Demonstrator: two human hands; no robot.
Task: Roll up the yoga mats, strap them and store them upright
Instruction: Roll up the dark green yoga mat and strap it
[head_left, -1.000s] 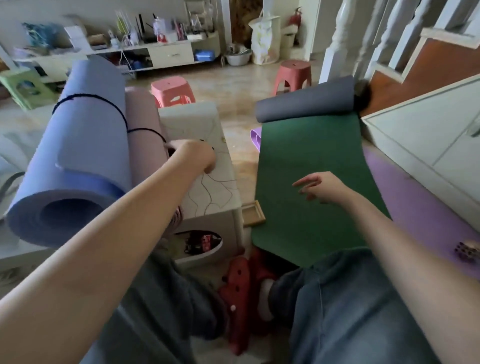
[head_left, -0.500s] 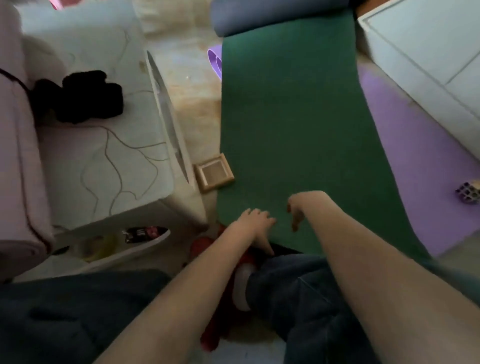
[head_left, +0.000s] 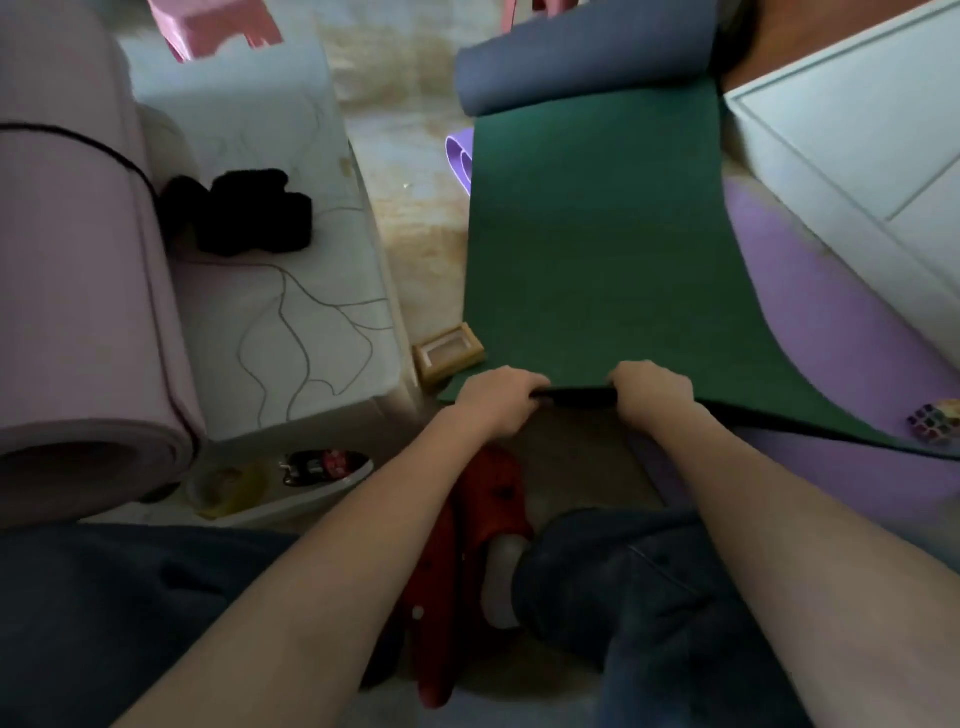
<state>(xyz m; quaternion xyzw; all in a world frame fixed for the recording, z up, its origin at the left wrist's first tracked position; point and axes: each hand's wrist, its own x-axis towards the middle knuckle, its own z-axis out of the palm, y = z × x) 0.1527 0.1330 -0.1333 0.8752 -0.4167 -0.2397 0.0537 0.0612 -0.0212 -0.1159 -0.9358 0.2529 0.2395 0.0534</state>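
At the near edge of the green mat (head_left: 592, 249), low of centre in the head view, both hands grasp it. The left hand (head_left: 496, 400) has its fingers curled over the mat's near edge, toward the left corner; the right hand (head_left: 652, 392) grips the same edge just beside it at 3 o'clock, fingers wrapped over the top. The gripped edge is raised off what lies beneath, with a dark gap showing under it between the hands.

The green mat's long axis runs from the hands toward 12 o'clock, where its far end curls up and shows a grey-blue underside. It lies flat on a purple mat (head_left: 831, 332), which shows along its 3 o'clock side and peeks out at its left edge further up.

At 9 o'clock a rolled pink mat (head_left: 78, 291) lies on its side, its open end facing the camera, with a thin black strap (head_left: 104, 150) around it. Beside it stands a pale marbled block (head_left: 291, 322) bearing a black bundle (head_left: 244, 213). A small wooden frame (head_left: 449, 353) sits on the tan floor (head_left: 410, 156) touching the green mat's left corner. A white cabinet (head_left: 857, 171) stands at 2 o'clock, a small multicoloured cube (head_left: 932, 428) at 3 o'clock, and red slippers (head_left: 483, 514) lie near the person's jeans.
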